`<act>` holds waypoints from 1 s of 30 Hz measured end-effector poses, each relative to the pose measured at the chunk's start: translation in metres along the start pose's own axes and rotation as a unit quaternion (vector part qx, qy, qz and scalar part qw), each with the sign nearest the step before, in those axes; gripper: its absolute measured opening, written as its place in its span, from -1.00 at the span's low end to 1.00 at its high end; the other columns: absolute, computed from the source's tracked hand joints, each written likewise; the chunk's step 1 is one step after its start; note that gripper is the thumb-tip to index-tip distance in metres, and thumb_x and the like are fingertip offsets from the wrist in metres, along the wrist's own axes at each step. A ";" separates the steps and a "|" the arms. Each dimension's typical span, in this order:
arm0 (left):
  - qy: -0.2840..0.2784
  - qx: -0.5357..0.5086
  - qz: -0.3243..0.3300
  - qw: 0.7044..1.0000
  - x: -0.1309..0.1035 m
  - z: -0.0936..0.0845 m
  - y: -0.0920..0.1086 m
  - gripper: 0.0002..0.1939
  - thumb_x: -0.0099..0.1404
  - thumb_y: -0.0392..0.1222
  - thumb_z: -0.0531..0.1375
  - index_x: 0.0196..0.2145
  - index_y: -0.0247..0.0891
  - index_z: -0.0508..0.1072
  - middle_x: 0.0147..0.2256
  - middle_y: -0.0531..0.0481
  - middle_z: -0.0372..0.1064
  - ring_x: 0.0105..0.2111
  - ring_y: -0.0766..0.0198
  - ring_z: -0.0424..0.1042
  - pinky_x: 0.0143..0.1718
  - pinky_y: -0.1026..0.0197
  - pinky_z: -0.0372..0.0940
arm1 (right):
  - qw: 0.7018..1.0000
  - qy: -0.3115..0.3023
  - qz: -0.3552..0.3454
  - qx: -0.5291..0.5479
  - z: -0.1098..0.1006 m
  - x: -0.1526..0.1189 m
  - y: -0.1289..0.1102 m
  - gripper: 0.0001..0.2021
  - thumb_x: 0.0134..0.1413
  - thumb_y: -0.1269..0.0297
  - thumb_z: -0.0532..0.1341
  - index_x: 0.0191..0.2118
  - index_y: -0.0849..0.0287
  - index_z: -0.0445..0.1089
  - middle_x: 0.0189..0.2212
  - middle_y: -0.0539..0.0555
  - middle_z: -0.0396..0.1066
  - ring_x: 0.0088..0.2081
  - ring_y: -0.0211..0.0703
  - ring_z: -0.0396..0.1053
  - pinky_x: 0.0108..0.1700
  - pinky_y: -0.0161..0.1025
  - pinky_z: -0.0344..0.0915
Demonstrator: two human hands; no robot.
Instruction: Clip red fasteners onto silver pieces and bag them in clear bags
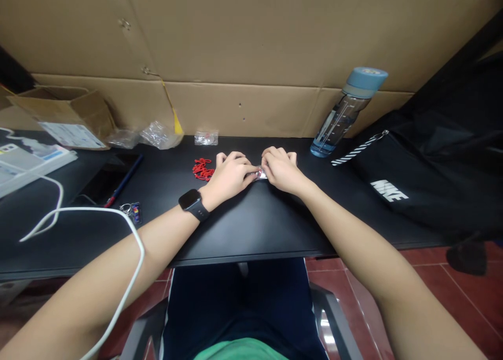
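Note:
My left hand [230, 172] and my right hand [280, 168] meet at the middle of the black desk [251, 229]. Both pinch a small silvery, clear packet [259, 175] between their fingertips; most of it is hidden by the fingers. A little pile of red clips [202, 169] lies just left of my left hand. A second small clear packet [206, 138] rests at the back of the desk against the cardboard wall. A black smartwatch [192, 204] sits on my left wrist.
A blue-capped water bottle [343, 113] leans at the back right, beside a black bag [424, 182]. At the left are an open cardboard box [66, 116], crumpled plastic bags [157, 135], a pen [123, 182], keys [131, 210] and a white cable [78, 213].

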State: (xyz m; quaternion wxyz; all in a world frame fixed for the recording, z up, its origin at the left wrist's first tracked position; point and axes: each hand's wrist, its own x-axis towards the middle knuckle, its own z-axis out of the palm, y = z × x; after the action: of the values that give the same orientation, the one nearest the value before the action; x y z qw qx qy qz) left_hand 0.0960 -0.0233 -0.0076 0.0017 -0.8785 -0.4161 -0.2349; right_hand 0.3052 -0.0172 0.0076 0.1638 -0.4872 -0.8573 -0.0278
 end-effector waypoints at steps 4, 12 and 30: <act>-0.002 0.000 -0.002 1.000 0.000 -0.001 0.000 -0.74 0.51 0.00 0.17 -0.03 0.00 0.65 -0.07 -0.12 0.60 0.12 -0.10 0.29 0.01 -0.17 -0.03 | 0.998 -0.002 0.019 0.064 -0.003 0.000 0.002 -0.85 0.36 0.32 0.04 -0.24 0.14 0.31 0.08 0.22 0.41 -0.02 0.08 0.29 -0.12 -0.08 -0.01; -0.002 -0.003 -0.003 1.000 0.000 -0.001 0.001 -0.72 0.52 0.00 0.15 -0.03 0.01 0.66 -0.07 -0.10 0.60 0.10 -0.08 0.29 0.00 -0.16 -0.04 | 0.991 0.027 0.074 0.108 -0.005 0.002 0.008 -0.84 0.35 0.29 0.10 -0.15 0.11 0.44 0.01 0.19 0.46 0.00 0.12 0.35 -0.07 -0.06 0.08; 0.000 -0.004 0.002 1.000 -0.001 -0.001 0.000 -0.73 0.52 0.00 0.16 -0.03 0.00 0.65 -0.07 -0.10 0.60 0.10 -0.07 0.29 -0.01 -0.15 -0.04 | 0.990 -0.003 0.070 0.123 -0.009 0.000 0.005 -0.91 0.23 0.22 0.34 -0.24 0.00 0.64 -0.03 0.09 0.53 0.02 0.09 0.37 0.02 0.03 0.03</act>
State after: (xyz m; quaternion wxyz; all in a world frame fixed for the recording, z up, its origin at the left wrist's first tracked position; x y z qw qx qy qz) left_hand 0.0954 -0.0238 -0.0073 -0.0015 -0.8794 -0.4130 -0.2368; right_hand 0.3113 -0.0168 0.0155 0.2215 -0.5223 -0.8185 0.0909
